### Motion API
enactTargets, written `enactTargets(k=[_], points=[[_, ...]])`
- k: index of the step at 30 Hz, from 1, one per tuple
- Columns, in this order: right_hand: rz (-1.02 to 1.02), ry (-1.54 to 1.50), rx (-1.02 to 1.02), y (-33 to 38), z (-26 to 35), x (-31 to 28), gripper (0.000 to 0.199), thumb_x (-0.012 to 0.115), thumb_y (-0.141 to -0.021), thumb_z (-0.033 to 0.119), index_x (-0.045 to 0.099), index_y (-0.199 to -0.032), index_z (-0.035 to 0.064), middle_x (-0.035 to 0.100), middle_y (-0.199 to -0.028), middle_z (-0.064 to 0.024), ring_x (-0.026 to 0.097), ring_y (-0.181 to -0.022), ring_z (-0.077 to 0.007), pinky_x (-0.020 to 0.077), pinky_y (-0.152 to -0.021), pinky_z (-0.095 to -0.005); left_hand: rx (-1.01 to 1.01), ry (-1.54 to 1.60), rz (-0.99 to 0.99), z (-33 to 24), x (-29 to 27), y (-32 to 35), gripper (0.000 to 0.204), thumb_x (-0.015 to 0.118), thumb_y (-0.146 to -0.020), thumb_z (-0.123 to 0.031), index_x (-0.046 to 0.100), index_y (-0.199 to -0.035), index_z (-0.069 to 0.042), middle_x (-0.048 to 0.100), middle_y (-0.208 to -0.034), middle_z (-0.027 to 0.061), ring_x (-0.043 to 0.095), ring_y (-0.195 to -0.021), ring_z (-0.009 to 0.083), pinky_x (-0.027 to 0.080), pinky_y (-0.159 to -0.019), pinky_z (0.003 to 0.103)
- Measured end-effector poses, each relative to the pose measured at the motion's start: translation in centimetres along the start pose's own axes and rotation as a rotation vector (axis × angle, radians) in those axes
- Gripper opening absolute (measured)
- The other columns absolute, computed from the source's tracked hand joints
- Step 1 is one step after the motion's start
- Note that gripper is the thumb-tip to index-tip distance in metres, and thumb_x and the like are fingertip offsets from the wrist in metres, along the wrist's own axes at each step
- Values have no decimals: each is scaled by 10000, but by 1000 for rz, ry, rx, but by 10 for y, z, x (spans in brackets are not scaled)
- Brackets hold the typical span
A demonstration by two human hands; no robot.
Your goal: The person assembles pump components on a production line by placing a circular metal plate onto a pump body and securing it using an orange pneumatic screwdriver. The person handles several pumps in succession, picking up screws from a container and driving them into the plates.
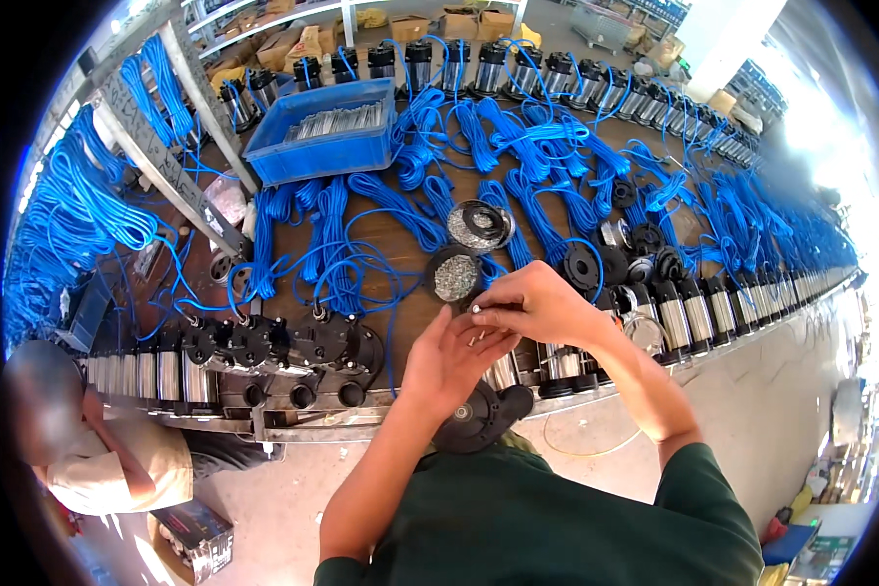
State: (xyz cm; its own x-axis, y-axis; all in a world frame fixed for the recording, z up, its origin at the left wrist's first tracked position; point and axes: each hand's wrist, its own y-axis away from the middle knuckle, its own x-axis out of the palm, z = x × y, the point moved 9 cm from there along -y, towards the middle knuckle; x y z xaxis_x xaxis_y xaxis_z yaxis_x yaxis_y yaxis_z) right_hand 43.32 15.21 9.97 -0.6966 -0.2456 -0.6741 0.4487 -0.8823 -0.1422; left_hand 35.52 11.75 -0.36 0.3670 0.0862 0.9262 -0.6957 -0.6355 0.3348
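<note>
Several small metal pieces [474, 340] rest loose on your left hand [449, 361], palm up and open, while your right hand [527, 305] pinches what looks like another just above it. Tilting that palm could spill them around the black round part [474, 430] below, or over the near edge of the surface [410, 320] onto the floor [772, 420]. A bump could tip the filled black dish [430, 276] just beyond. Blue cable coils [334, 234] crowd the far side, steel cylinders [674, 322] your right; lifting straight up seems freest.
</note>
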Motion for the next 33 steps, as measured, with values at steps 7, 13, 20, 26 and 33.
enactTargets(k=[7, 13, 20, 26, 33], points=[[53, 48, -29, 9, 6, 0, 154, 716, -804, 153, 717, -891, 26, 670, -778, -138, 655, -732, -309, 504, -649, -380, -6, -49, -9, 4, 2, 1, 506, 318, -1046, -326, 470, -1262, 106, 539, -1213, 201, 484, -1236, 371, 334, -1144, 515], [-1, 12, -46, 11, 6, -5, 174, 730, -801, 104, 724, -960, 34, 674, -798, -111, 653, -711, -275, 513, -630, -349, -14, -62, -13, 3, 4, -2, 504, 328, -1045, -318, 453, -1273, 113, 532, -1230, 220, 484, -1239, 387, 356, -1131, 511], [-268, -53, 288, -7, -91, -41, 157, 720, -820, 112, 704, -941, 13, 696, -755, -102, 657, -661, -211, 513, -621, -312, -9, -48, 21, -5, 1, -14, 497, 311, -1048, -295, 419, -1251, 145, 466, -1327, 319, 455, -1282, 437, 369, -1122, 505], [-191, 333, 274, -72, -237, -21, 221, 739, -764, 160, 731, -978, 107, 718, -873, -138, 685, -815, -329, 546, -756, -414, 117, -150, -64, -27, -15, 12, 454, 364, -1025, -227, 426, -1264, 155, 467, -1338, 345, 461, -1282, 452, 378, -1118, 491], [268, 815, 162, -139, -300, 73, 149, 645, -733, 89, 719, -838, 13, 691, -911, -219, 682, -866, -383, 557, -778, -455, 307, -34, -206, -51, -39, 57, 485, 371, -1031, -277, 446, -1254, 148, 477, -1335, 340, 469, -1278, 448, 392, -1109, 483]])
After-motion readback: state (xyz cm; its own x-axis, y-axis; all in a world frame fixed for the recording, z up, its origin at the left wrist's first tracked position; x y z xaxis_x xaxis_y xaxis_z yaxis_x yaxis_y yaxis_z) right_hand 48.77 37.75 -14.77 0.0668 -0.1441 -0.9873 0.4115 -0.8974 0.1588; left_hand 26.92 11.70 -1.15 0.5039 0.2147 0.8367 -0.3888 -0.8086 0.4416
